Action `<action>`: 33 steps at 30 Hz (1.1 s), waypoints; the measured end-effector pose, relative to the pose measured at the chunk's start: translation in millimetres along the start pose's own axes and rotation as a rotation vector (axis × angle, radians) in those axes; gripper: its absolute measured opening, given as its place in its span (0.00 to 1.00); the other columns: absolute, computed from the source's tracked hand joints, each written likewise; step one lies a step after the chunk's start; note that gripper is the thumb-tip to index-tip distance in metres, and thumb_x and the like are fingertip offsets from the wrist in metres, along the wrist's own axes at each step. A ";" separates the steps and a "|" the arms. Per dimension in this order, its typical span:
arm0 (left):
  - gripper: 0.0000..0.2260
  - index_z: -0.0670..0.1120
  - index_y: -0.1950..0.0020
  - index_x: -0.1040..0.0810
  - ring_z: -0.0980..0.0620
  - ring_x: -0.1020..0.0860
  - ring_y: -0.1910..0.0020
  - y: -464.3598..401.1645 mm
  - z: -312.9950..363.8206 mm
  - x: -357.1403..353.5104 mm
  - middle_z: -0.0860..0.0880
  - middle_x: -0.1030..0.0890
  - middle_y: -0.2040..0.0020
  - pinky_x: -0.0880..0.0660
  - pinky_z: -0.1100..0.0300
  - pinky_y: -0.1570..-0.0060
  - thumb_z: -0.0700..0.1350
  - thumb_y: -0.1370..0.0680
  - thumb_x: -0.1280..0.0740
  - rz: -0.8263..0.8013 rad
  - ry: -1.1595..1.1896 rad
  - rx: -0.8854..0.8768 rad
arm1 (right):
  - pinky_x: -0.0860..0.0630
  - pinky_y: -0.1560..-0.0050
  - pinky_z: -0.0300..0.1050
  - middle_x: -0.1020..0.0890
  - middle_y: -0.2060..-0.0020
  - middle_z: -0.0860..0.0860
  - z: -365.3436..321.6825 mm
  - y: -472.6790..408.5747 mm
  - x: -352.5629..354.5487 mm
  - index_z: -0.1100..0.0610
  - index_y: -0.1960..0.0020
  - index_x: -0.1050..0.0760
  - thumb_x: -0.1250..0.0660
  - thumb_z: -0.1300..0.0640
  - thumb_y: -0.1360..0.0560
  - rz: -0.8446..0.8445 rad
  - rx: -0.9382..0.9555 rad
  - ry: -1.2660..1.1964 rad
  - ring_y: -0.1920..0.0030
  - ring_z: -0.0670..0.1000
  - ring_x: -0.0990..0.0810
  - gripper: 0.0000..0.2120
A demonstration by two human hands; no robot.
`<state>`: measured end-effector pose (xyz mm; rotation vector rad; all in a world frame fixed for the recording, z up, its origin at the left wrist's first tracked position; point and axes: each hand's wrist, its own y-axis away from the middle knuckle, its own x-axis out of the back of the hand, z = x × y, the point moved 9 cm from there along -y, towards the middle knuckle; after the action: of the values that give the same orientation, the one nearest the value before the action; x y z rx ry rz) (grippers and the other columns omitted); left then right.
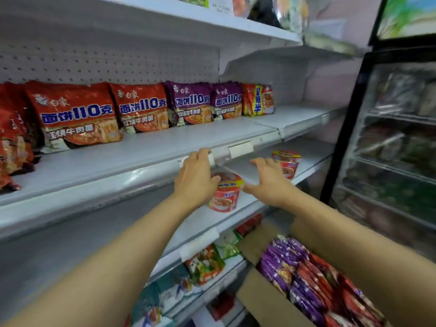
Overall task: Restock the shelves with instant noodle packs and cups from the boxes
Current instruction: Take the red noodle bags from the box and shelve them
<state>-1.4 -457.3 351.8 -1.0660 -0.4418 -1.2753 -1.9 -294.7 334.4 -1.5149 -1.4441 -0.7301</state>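
Standing on the middle shelf, the red noodle cup looks light and crushable, best taken round its rim, with the left hand curled against it and the right hand spread open beside it.

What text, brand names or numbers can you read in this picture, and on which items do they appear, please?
"白家" and "面饼110克": red noodle packs on the upper shelf.
"白家" and "面饼110克": purple noodle packs beside them.
"牛肉面": partly legible on the red packs; the characters before it are blurred.
Orange pack with blue-on-yellow lettering: too blurred.
Noodle cups, shelf price tags, boxed packs: unreadable.
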 end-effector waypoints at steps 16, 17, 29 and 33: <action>0.28 0.46 0.28 0.38 0.43 0.33 0.32 35.9 88.7 -238.9 0.43 0.32 0.31 0.32 0.49 0.36 0.48 0.24 0.31 -0.437 0.044 -0.077 | 0.34 0.36 0.51 0.34 0.35 0.56 246.3 89.9 -19.0 0.57 0.29 0.38 0.31 0.45 0.28 -0.062 -0.390 0.027 0.34 0.58 0.37 0.33; 0.28 0.46 0.28 0.38 0.43 0.32 0.33 37.1 93.8 -255.7 0.43 0.32 0.31 0.32 0.48 0.36 0.48 0.24 0.31 -0.457 0.034 -0.077 | 0.33 0.36 0.51 0.34 0.35 0.56 263.7 91.5 -21.6 0.57 0.28 0.39 0.31 0.45 0.28 -0.074 -0.413 0.024 0.34 0.57 0.37 0.34; 0.28 0.44 0.30 0.36 0.41 0.30 0.35 62.0 141.4 -449.3 0.41 0.29 0.34 0.30 0.46 0.38 0.47 0.26 0.29 -0.701 -0.033 -0.044 | 0.37 0.35 0.49 0.36 0.32 0.58 454.7 127.2 -82.8 0.56 0.28 0.41 0.32 0.46 0.26 -0.281 -0.618 -0.048 0.31 0.59 0.40 0.33; 0.30 0.43 0.28 0.37 0.43 0.31 0.34 94.9 155.3 -508.6 0.42 0.30 0.33 0.31 0.48 0.37 0.47 0.26 0.29 -0.817 -0.058 -0.100 | 0.39 0.33 0.49 0.38 0.30 0.58 500.9 152.8 -113.7 0.55 0.26 0.43 0.33 0.46 0.25 -0.353 -0.673 -0.080 0.30 0.59 0.40 0.34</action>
<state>-20.7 -55.0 -8.2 -1.0392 -0.9234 -1.9979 50.6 111.6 -11.1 -1.8066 -1.6380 -1.4968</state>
